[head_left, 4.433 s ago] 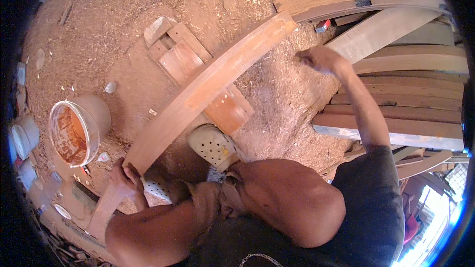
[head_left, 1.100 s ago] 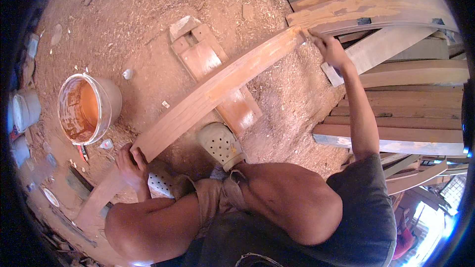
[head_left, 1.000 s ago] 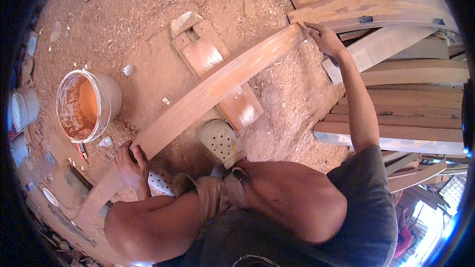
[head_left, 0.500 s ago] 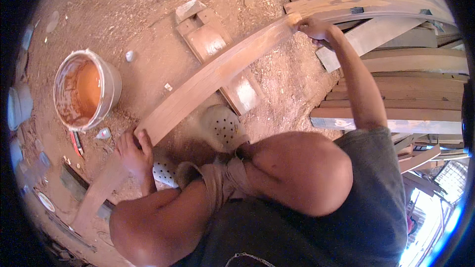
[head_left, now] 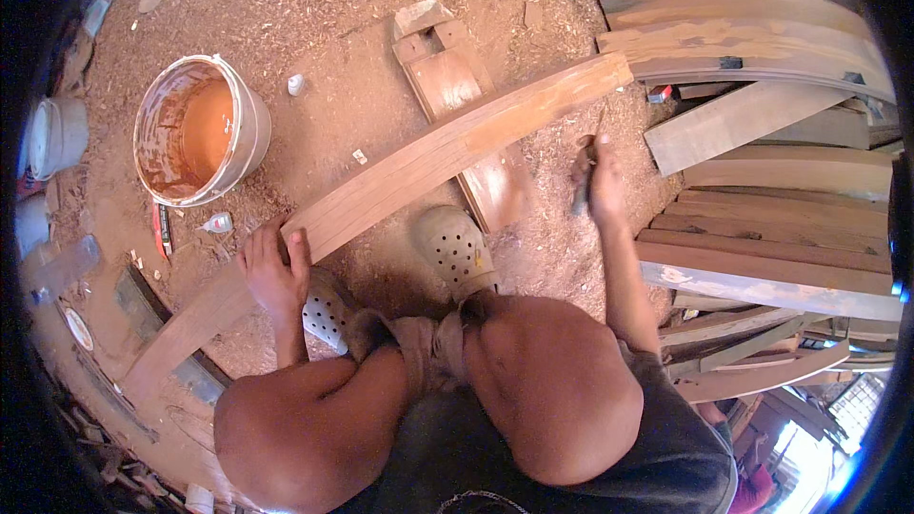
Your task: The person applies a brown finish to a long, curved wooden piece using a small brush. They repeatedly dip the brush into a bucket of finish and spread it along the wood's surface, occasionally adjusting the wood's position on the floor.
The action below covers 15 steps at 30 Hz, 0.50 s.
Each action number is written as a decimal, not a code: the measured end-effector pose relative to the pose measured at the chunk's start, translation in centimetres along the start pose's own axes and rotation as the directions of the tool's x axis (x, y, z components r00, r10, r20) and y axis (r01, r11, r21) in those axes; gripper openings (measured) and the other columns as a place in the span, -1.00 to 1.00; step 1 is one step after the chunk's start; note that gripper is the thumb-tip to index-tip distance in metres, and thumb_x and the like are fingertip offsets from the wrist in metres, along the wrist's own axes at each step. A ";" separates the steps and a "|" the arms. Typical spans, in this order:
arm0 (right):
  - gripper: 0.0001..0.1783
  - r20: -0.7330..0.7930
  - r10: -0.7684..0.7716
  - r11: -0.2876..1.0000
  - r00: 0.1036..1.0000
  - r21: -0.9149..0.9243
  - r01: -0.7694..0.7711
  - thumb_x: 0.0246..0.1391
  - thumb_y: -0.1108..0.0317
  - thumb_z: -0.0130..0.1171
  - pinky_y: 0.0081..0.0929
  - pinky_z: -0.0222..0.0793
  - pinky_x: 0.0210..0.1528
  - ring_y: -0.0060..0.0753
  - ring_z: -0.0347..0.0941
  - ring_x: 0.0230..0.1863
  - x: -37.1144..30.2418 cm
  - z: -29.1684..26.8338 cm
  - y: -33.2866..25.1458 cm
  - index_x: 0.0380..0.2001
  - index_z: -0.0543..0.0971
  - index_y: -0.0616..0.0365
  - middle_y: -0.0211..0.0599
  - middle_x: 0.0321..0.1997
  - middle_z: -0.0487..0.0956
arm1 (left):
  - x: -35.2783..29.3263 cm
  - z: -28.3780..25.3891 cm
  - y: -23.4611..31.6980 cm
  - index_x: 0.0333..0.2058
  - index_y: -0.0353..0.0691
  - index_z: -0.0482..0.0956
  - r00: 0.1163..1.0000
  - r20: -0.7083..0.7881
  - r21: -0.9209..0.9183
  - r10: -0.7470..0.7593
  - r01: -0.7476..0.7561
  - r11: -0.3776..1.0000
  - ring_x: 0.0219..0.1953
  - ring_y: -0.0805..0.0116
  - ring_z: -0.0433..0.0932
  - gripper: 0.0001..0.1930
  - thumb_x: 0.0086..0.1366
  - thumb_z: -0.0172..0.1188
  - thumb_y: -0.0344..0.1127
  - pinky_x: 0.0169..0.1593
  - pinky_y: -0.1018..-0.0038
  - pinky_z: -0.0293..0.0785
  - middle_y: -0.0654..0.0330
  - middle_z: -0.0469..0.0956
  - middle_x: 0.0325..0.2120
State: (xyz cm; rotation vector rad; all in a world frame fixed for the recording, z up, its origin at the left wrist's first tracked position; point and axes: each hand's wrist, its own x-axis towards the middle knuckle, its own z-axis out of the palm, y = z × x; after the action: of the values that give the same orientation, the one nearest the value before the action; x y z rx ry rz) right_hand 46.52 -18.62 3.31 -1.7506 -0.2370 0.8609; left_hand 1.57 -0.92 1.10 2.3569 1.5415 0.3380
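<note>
A long, slightly curved wooden board (head_left: 400, 176) slants from the lower left up to the far right. My left hand (head_left: 276, 271) grips the board left of its middle, thumb on the top face and fingers over the far edge. Under its right half lies a shorter wooden piece (head_left: 446, 86), crossing it. An orange-tinged patch covers the board's right half. My right hand (head_left: 609, 186) is apart from the board, below its far right end. Its fingers are closed round a small dark tool (head_left: 592, 150) with a thin pointed end; its exact kind is unclear.
At the left stands a bucket (head_left: 255, 138) with orange-brown stuff inside. Near it lie a small white bottle (head_left: 296, 85), a small tube (head_left: 219, 222) and a red-and-black tool (head_left: 163, 228). Several boards (head_left: 781, 167) are piled at the right. My clog (head_left: 452, 252) is just below the board.
My right hand has left the board's far right end and come nearer, below it, with the small dark tool now showing. My left hand keeps its hold on the board.
</note>
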 end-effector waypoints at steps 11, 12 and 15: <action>-0.60 -0.128 -0.315 0.908 0.940 -0.328 0.260 0.39 0.11 0.01 -0.39 0.25 -0.49 -0.50 0.25 -0.55 5.1 3.2 7.6 -0.37 0.51 0.26 -0.36 -0.61 0.40 | 0.2 0.9 0.6 -0.11 -0.21 0.57 1.000 -0.013 0.016 0.018 -0.018 1.000 -0.15 0.04 0.52 -0.71 0.40 0.02 -0.14 0.03 0.19 0.31 0.07 0.59 -0.24; -0.59 -0.103 -0.392 0.846 0.914 -0.430 0.314 0.35 0.11 0.06 -0.22 0.32 -0.38 -0.37 0.32 -0.47 4.3 3.6 7.4 -0.31 0.54 0.33 -0.14 -0.55 0.49 | 0.0 0.8 0.0 -0.11 -0.21 0.57 0.999 -0.028 0.022 0.018 -0.017 1.000 -0.16 0.04 0.52 -0.71 0.40 0.02 -0.14 0.02 0.19 0.31 0.07 0.59 -0.25; -0.50 -0.117 -0.115 0.811 0.986 -0.585 0.025 0.28 0.00 0.13 -0.30 0.43 -0.20 -0.33 0.49 -0.34 0.8 -0.7 12.1 -0.38 0.59 0.34 0.02 -0.45 0.58 | 0.1 0.1 0.3 -0.12 -0.22 0.58 1.000 -0.009 0.071 0.016 -0.016 0.997 -0.17 0.04 0.52 -0.70 0.41 0.01 -0.14 0.01 0.19 0.32 0.07 0.59 -0.24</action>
State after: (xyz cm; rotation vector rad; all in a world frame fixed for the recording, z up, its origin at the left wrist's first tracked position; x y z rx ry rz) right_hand 44.47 -23.09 -7.79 -2.3528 -0.5070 0.6301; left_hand 1.93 -0.95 1.09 2.4259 1.5644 0.3043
